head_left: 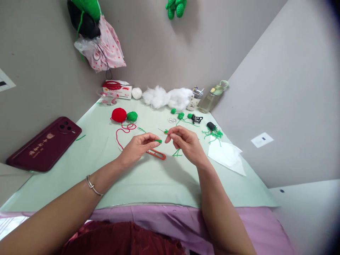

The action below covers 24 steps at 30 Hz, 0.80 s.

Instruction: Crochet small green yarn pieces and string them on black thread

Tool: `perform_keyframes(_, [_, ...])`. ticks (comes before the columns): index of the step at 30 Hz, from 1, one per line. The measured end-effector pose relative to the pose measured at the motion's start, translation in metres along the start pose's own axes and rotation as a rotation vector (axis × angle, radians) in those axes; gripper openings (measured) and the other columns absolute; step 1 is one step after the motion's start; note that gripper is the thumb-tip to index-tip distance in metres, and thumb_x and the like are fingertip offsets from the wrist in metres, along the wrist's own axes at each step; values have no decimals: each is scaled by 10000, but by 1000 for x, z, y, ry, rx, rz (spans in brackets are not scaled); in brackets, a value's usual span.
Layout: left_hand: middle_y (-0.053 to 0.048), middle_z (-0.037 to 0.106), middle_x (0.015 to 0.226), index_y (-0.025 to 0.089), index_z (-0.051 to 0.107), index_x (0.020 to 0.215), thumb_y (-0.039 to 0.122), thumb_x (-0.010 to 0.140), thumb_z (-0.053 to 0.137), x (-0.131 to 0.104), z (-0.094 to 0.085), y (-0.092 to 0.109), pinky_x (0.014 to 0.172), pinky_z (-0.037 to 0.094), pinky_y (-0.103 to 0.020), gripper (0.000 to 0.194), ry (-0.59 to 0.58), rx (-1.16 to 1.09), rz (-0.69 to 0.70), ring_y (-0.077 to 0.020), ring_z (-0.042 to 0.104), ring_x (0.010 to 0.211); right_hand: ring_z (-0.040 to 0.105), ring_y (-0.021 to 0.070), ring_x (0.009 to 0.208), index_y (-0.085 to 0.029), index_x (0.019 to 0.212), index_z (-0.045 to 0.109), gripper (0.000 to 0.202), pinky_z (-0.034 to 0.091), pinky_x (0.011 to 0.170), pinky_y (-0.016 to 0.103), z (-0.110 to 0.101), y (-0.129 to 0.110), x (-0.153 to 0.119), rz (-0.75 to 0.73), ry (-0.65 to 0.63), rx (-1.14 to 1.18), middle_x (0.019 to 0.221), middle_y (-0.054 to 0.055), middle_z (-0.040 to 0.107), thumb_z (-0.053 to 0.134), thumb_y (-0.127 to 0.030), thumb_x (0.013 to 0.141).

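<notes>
Looks like a home craft corner: pale green tabletop between plain grey walls, red yarn ball, green yarn ball, fluffy white stuffing, pen cup, drink bottle, polka-dot cloth bag hung up.

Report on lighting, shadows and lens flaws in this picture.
Head view: soft, diffuse light, with a blurry shadow on the pale green tabletop beside the bare right hand and forearm; head view: darkened, blurred corners at right; head view: the small green yarn piece in the bare left hand shows too little detail to read its stitches.
</notes>
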State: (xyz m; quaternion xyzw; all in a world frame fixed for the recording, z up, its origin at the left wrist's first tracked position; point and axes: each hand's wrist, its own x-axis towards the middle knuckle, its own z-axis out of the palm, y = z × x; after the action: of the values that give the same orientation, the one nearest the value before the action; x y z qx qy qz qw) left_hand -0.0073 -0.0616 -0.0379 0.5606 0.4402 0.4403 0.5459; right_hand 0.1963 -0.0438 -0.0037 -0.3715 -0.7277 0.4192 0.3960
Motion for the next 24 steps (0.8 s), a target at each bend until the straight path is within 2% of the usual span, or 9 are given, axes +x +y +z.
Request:
perform_keyframes(3, [-20, 726, 929, 206, 723, 942, 409, 769, 736, 1, -1, -3, 783, 466, -291, 267, -5, 8, 0, -184, 634, 865, 493, 123, 654, -208, 893, 649, 141, 388, 600, 266, 0, 0, 0, -48, 39, -95, 843, 27, 664, 569, -316, 937])
perform_keyframes(8, [-20, 717, 894, 210, 735, 954, 430, 775, 725, 2, -1, -7, 735, 462, -282, 284, -11, 62, 3, -183, 622, 823, 549, 158, 810, -215, 899, 662, 150, 407, 716, 287, -1, 0, 0, -158, 51, -310, 895, 38, 641, 523, -224, 955])
perform_keyframes(14, [0, 694, 817, 213, 732, 940, 427, 779, 718, 0, 0, -4, 677, 449, -273, 268, -23, 78, -13, -161, 595, 729, 541, 159, 779, -223, 919, 665, 179, 398, 700, 286, -1, 3, -1, -177, 35, -421, 872, 37, 607, 495, -187, 963])
perform_keyframes(24, [-5, 690, 857, 208, 715, 981, 425, 820, 688, 0, -2, -4, 665, 422, -263, 272, -113, 93, -6, -161, 605, 774, 514, 144, 764, -217, 905, 674, 183, 381, 691, 275, -6, 3, -1, -147, -40, -400, 844, 21, 568, 505, -170, 955])
